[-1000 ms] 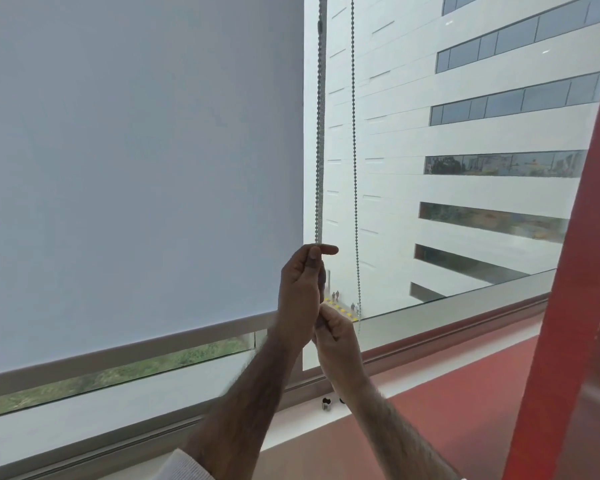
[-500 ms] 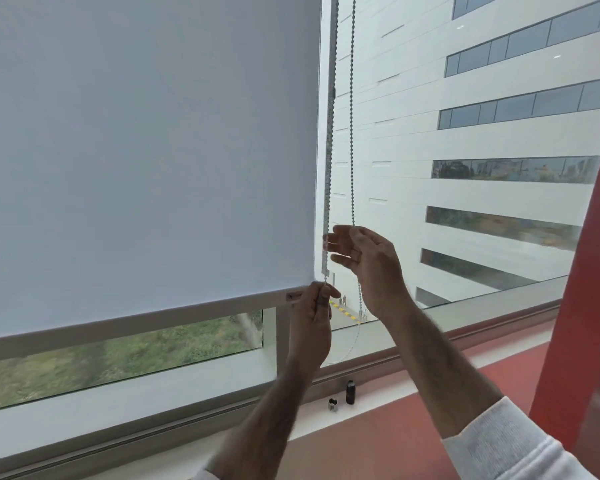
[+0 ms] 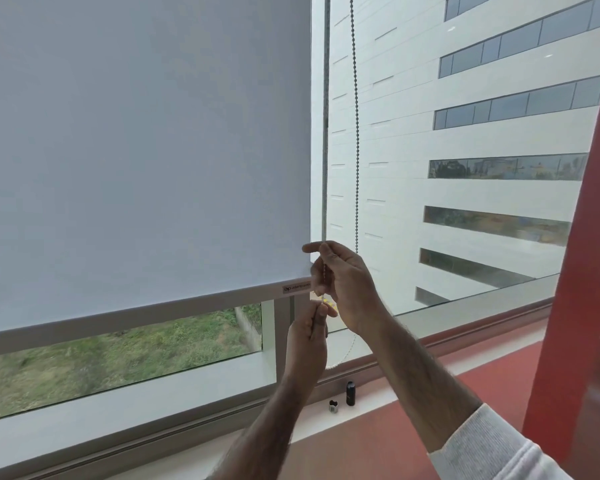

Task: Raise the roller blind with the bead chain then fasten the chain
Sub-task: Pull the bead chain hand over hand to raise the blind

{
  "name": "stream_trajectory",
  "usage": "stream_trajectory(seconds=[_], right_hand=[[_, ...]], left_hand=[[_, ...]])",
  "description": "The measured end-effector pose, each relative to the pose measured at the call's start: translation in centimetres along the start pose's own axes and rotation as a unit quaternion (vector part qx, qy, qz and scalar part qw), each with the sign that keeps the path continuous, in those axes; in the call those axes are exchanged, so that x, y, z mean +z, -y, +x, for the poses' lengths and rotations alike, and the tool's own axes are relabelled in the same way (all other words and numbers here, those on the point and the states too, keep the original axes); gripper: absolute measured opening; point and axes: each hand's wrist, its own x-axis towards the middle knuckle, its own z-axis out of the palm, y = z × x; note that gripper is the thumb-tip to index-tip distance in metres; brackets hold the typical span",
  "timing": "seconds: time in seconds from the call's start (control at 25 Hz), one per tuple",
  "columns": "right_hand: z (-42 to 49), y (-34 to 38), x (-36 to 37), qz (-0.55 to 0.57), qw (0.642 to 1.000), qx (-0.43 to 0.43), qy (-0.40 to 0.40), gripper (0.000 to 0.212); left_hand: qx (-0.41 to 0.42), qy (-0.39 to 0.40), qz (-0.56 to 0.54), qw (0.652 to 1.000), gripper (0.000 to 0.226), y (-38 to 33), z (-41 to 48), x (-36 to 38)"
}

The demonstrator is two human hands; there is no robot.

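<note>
A pale grey roller blind (image 3: 142, 140) covers the left window, and its bottom bar (image 3: 146, 311) hangs a little above the sill, showing a strip of grass outside. The bead chain (image 3: 355, 126) drops in two strands just right of the blind's edge. My right hand (image 3: 345, 282) is closed around the left strand at the level of the bottom bar. Just below it, my left hand (image 3: 309, 336) pinches the same strand. The chain's slack loop (image 3: 343, 355) hangs down toward the sill.
On the white sill (image 3: 174, 424) stand a small black cylinder (image 3: 350, 393) and a small black-and-white fitting (image 3: 333, 406). A red column (image 3: 582, 271) rises at the right, above a red ledge (image 3: 388, 441). A white building fills the right pane.
The blind's bottom bar has risen, showing more grass. My right hand moved up from below the left hand and closed on the chain; my left hand dropped lower with the strand.
</note>
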Motion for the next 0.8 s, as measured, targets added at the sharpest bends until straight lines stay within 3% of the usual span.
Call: stream_trajectory(seconds=[0.16, 0.28, 0.48, 0.8], right_hand=[[-0.3, -0.4, 0.7, 0.0, 0.997, -0.051, -0.065, 0.03], [-0.9, -0.7, 0.0, -0.035, 0.991, -0.091, -0.092, 0.03], [-2.4, -3.3, -2.1, -0.1, 0.982, -0.104, -0.123, 0.026], [-5.6, -8.2, -3.4, -0.134, 0.979, -0.089, -0.129, 0.029]], left_hand=[[0.012, 0.044, -0.004, 0.999, 0.034, -0.7, -0.9, 0.9], [-0.008, 0.077, -0.087, 0.993, 0.029, -0.9, -0.9, 0.9], [-0.039, 0.039, -0.187, 0.981, 0.032, -4.6, 3.0, -0.3], [-0.091, 0.165, -0.285, 0.94, 0.033, -8.9, 4.8, 1.6]])
